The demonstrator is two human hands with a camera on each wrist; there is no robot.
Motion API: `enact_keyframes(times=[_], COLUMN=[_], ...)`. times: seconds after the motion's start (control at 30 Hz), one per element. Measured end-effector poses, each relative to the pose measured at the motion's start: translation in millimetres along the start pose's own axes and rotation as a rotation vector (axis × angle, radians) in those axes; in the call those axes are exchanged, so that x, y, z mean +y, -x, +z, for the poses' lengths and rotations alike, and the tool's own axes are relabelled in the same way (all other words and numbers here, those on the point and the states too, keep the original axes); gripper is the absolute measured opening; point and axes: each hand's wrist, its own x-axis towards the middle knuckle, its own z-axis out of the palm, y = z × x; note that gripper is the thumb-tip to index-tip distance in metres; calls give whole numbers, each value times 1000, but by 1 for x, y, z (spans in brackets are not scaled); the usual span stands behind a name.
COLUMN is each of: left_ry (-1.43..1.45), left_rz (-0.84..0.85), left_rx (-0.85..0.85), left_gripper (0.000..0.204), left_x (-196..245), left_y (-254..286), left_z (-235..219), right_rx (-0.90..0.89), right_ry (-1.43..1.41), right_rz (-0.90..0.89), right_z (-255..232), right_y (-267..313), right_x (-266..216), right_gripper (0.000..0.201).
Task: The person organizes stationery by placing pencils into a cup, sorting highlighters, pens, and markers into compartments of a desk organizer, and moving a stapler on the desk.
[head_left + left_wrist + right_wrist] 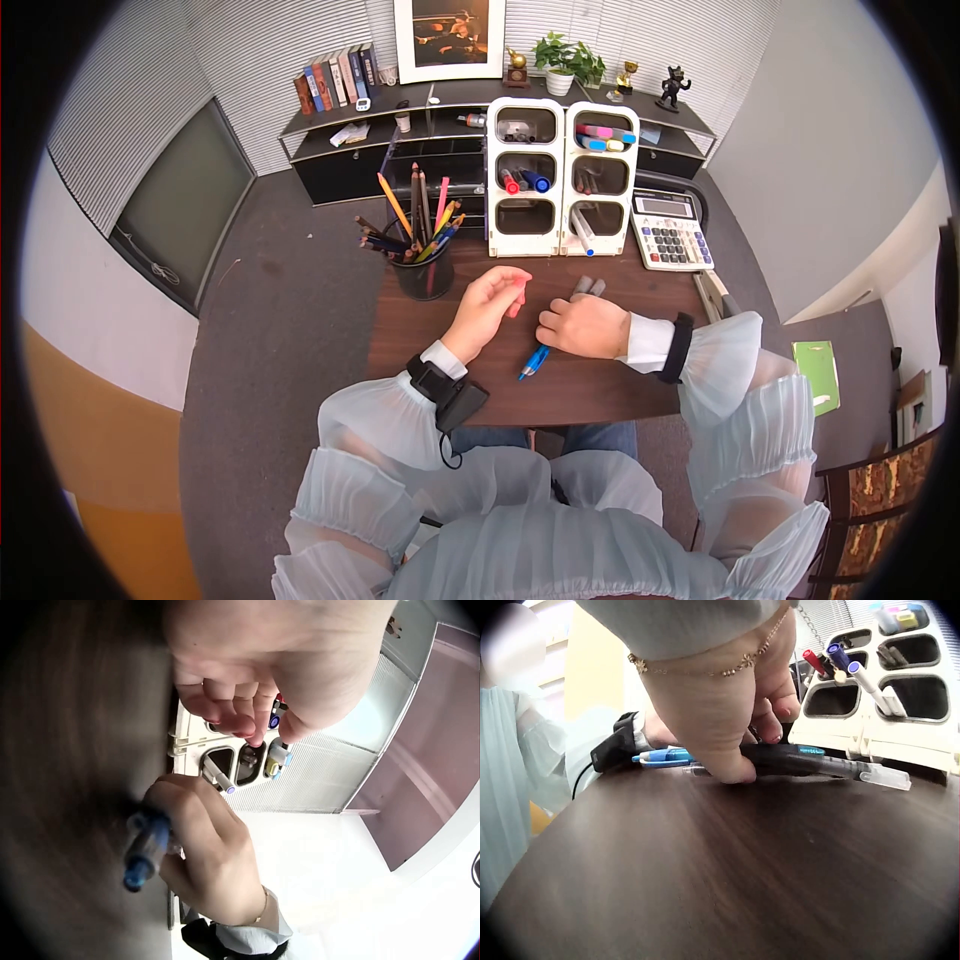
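My right hand (590,328) is low over the brown desk (630,395), thumb and fingers gripping several pens in a bundle. The tip of a blue pen (534,362) sticks out toward me, and grey pen ends (590,286) show on the far side. In the right wrist view, a dark pen (802,761) with a clear end lies beside the blue one, close over the wood. To the left, my left hand (487,308) hovers with fingers loosely bent and nothing in them. Beyond both hands stands a white pen organizer (562,185) with markers in several compartments.
A black mesh cup (424,280) of pencils stands at the desk's left edge. Right of the organizer is a calculator (672,240), with a grey stapler-like object (716,295) in front of it. A white marker (581,230) leans out of the lower right compartment.
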Motion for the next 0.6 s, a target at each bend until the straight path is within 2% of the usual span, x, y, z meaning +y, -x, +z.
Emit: enact_keyframes(times=[0.1,0.17,0.2,0.23,0.3,0.33,0.4,0.43,0.47,0.5,0.53,0.6], left_ry=[24,-4,-34,-31,-50,-56,98,96,-22,-139,-141,-98], left_rz=[3,-2,-10,-10,114,78,-105,-103,-117,-130,-127,-125], left_rx=[17,35,49,50,-118,-192,-375,-376,-411,-444,-443,-384], left_gripper=[18,22,27,27,34,40,35,35,34,32,32,30], left_x=[-4,-2,-1,-3,-6,-4,2,5,6,7,5,1], left_y=[-1,-1,-1,0,0,1,5,6,8,8,8,7], left_z=[-4,-4,-3,-2,1,2,5,6,7,8,8,6], right_rx=[67,306,302,361,462,464,639,711,713,789,864,828], right_ry=[-73,-308,-307,-475,-849,-847,-1244,-1302,-1300,-1448,-1597,-1613], right_rz=[59,224,221,359,571,572,726,764,762,822,882,932], right_z=[-11,-24,-30,-36,-47,-47,-38,-32,-29,-27,-27,-24], right_y=[1,1,1,1,-1,-4,-9,-13,-14,-17,-19,-15], right_x=[-5,-6,-6,-7,-6,-6,-5,-3,-2,-2,-1,3], right_gripper=[14,18,18,20,19,19,18,16,16,15,15,16])
